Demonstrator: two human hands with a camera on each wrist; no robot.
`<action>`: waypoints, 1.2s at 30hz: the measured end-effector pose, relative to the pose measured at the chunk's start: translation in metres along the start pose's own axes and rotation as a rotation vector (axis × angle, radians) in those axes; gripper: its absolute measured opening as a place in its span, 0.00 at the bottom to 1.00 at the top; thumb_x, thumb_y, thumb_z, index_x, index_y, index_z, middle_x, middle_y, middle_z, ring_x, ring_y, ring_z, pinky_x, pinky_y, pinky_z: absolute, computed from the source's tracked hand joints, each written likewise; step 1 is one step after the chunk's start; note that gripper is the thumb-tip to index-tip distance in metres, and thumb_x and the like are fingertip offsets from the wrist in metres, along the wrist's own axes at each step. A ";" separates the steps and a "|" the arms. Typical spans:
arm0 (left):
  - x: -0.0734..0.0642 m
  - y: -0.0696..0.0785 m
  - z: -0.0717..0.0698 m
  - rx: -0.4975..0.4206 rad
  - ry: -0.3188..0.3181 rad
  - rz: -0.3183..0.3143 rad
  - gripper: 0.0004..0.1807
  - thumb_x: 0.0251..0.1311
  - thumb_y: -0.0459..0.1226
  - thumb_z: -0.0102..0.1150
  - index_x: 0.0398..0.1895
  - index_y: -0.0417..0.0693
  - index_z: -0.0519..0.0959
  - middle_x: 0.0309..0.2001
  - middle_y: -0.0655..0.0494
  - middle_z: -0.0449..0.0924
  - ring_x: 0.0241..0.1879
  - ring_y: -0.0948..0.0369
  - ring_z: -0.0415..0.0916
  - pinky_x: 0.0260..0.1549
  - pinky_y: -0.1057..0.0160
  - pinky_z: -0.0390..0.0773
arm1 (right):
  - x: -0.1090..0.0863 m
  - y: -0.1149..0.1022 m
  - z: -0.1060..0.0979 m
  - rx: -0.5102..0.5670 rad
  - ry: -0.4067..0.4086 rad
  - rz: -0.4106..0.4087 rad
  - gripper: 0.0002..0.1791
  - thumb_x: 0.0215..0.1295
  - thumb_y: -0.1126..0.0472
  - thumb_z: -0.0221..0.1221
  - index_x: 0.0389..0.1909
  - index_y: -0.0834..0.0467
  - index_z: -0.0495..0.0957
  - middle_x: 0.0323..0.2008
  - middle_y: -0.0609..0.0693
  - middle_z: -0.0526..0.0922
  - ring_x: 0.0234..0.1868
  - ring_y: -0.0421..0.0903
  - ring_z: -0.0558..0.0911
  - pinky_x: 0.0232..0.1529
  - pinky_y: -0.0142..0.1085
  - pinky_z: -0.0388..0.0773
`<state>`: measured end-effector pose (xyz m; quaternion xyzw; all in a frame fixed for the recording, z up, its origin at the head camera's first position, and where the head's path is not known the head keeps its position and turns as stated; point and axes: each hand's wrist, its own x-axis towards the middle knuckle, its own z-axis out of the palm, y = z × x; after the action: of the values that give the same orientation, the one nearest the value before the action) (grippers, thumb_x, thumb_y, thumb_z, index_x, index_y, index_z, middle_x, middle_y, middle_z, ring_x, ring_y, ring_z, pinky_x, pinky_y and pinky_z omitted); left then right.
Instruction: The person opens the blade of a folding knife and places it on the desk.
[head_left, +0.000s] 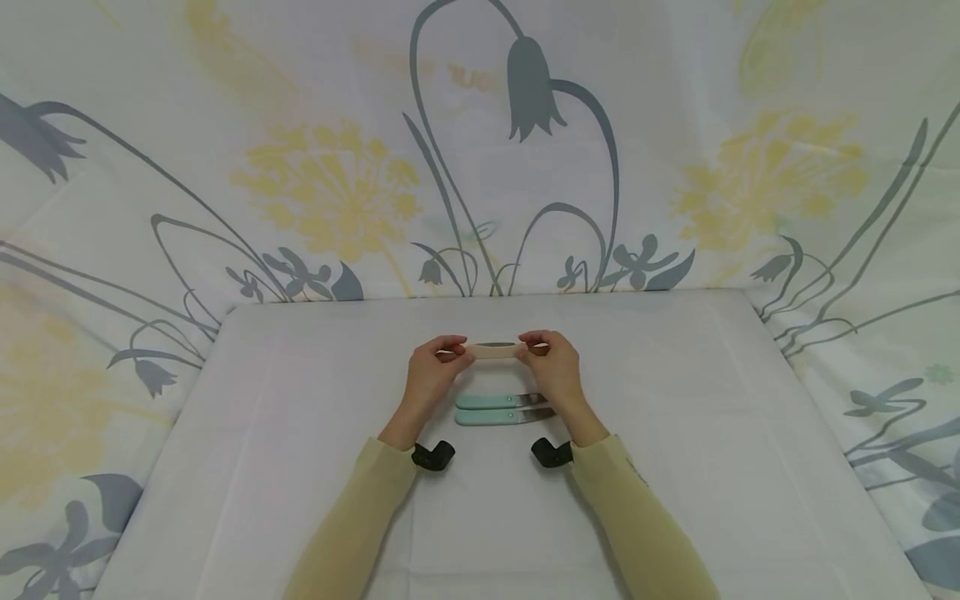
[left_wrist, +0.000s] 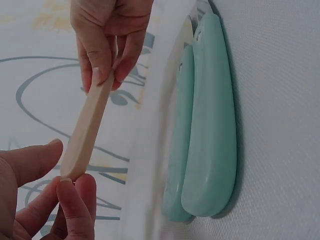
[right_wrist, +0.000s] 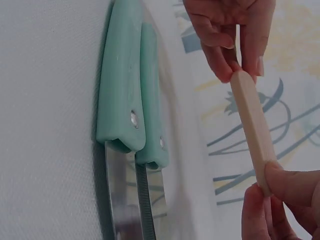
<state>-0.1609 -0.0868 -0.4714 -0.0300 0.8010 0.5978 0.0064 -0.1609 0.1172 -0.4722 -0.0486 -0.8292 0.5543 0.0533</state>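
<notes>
Between both hands a pale wooden bar (head_left: 495,352) with a rounded end is held level above the white table. My left hand (head_left: 431,372) pinches its left end at the fingertips, one finger standing apart from the wood in the left wrist view. Thumb and fingers of my right hand (head_left: 557,371) grip the other end. Along the bar's far edge a dark narrow strip shows in the head view; what it is I cannot tell. Nearer the body lie two knives with mint-green handles (head_left: 486,402) (right_wrist: 121,90), side by side, metal blades (right_wrist: 122,185) toward the right, partly behind the right hand.
White cloth covers the table (head_left: 300,500). A curtain (head_left: 652,167) printed with grey and yellow flowers hangs behind the table and along its sides. Black wrist cameras (head_left: 433,456) sit at both sleeve cuffs, close to the knives.
</notes>
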 end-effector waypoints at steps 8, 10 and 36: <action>-0.006 0.003 -0.001 -0.035 -0.043 -0.014 0.22 0.56 0.36 0.73 0.55 0.40 0.82 0.46 0.50 0.81 0.45 0.55 0.79 0.40 0.62 0.80 | -0.008 -0.003 -0.010 -0.017 -0.038 -0.115 0.11 0.62 0.63 0.68 0.45 0.61 0.86 0.42 0.54 0.81 0.46 0.51 0.83 0.43 0.39 0.80; -0.008 0.005 -0.002 -0.059 -0.058 -0.020 0.22 0.56 0.37 0.73 0.55 0.40 0.82 0.46 0.50 0.81 0.44 0.55 0.79 0.41 0.62 0.80 | -0.010 -0.004 -0.012 -0.018 -0.043 -0.132 0.11 0.62 0.63 0.69 0.44 0.61 0.86 0.42 0.54 0.81 0.46 0.50 0.83 0.42 0.37 0.80; -0.047 0.004 -0.014 -0.005 -0.170 0.034 0.11 0.53 0.39 0.75 0.40 0.48 0.88 0.35 0.57 0.84 0.35 0.59 0.79 0.35 0.63 0.76 | -0.051 -0.004 -0.037 0.091 -0.211 -0.135 0.10 0.61 0.68 0.68 0.42 0.61 0.81 0.43 0.53 0.83 0.46 0.48 0.82 0.47 0.32 0.79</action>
<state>-0.1135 -0.0968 -0.4614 0.0345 0.7964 0.6004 0.0641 -0.1054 0.1420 -0.4560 0.0684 -0.8055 0.5886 0.0054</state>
